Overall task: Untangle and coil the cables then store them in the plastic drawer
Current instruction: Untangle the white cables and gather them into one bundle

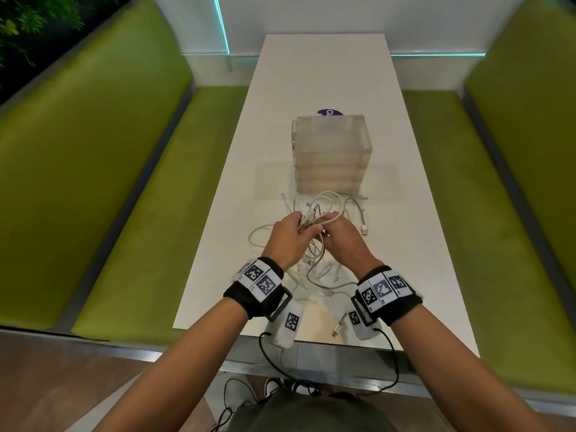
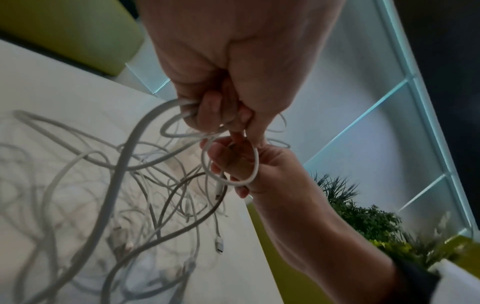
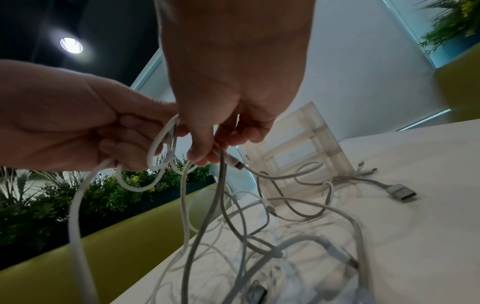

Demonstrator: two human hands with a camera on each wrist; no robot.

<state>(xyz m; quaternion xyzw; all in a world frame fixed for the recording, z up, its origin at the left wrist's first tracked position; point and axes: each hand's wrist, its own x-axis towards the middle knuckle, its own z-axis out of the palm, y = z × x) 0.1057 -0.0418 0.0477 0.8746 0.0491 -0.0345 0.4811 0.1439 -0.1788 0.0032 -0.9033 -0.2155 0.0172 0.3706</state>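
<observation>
Both hands are raised over the white surface [image 1: 327,88], close together. The left hand [image 1: 288,238] is curled round several loops of the white cables [image 1: 314,260]; the right hand [image 1: 341,236] pinches a cable end near its plug. The remaining tangle lies on the surface below, just in front of the translucent plastic drawer [image 1: 332,154], which is closed.

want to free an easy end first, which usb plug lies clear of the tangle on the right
The silver plug, flat on the table right of the right hand, untouched. The other plug lies near the table's front edge.
</observation>
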